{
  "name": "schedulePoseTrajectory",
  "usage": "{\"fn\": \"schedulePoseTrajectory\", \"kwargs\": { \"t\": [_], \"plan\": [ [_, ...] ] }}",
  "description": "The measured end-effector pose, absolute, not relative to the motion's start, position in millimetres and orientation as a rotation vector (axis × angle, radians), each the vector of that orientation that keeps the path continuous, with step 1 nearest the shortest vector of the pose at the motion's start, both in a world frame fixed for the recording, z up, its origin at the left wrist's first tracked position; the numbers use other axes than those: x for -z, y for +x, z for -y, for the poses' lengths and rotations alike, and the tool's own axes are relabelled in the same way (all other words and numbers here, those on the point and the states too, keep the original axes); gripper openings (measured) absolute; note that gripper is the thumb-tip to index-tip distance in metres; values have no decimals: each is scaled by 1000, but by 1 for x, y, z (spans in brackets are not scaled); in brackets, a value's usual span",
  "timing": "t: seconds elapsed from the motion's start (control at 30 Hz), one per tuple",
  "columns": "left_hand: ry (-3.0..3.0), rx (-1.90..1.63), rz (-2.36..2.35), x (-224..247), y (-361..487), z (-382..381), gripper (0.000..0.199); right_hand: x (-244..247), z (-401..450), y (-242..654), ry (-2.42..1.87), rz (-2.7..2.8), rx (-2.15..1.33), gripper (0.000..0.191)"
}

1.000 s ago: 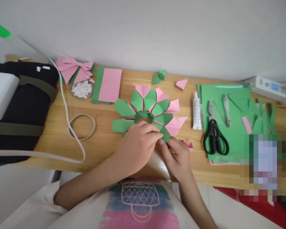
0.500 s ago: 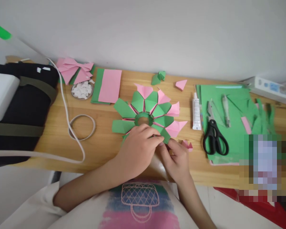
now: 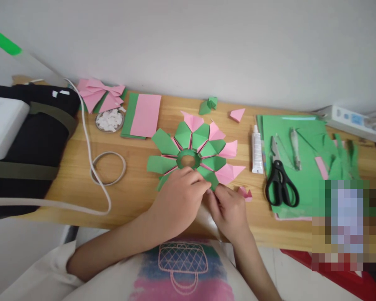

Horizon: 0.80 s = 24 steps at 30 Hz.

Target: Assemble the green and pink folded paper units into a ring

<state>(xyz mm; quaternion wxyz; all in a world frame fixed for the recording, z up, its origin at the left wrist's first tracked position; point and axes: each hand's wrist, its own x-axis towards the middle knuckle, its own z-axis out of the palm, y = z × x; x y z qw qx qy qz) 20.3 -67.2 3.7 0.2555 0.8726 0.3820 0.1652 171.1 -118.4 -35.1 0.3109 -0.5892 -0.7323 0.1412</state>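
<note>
A ring-shaped paper flower [image 3: 201, 136] of green and pink folded petals lies in front of me, with a round hole at its centre. My left hand [image 3: 183, 200] is closed over its near side, fingers pinching the paper and covering several petals. Close beside it, my right hand [image 3: 230, 209] pinches the tip of a green petal at the near right edge. The fingertips of both hands nearly meet there. Just right of my right hand lies a small folded pink paper piece [image 3: 245, 193].
Black-handled scissors [image 3: 281, 184] and a pen-like cutter [image 3: 295, 148] lie on green sheets [image 3: 310, 125]; a glue tube [image 3: 257, 152] stands beside them. Leftward are pink and green paper [image 3: 146, 115], a dish of white scraps [image 3: 109, 120], a tape-like ring [image 3: 124, 167], a white cable [image 3: 87, 142] and a black bag [image 3: 47, 133].
The view has shifted slightly. Both hands stay on the near right petals of the paper flower, with my right fingers curled a little closer to the left hand.
</note>
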Motion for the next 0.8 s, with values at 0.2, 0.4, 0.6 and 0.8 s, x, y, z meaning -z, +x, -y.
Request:
{"fn": "schedulePoseTrajectory", "kwargs": {
  "t": [0.2, 0.4, 0.6, 0.8],
  "plan": [
    [2269, -498, -1131, -4, 18, 70, 25, 34, 116, 168, -1553, 1962, -298, 31],
    [2210, -574, -1129, -4, 16, 73, 20, 34, 118, 165, -1558, 1846, -264, 30],
    [2179, -628, -1093, -3, 16, 70, 20, 36, 123, 163, -1565, 1702, -299, 7],
    [2041, -668, -1082, -2, 12, 66, 14, 36, 120, 159, -1542, 1681, -290, 4]
  ]
}}
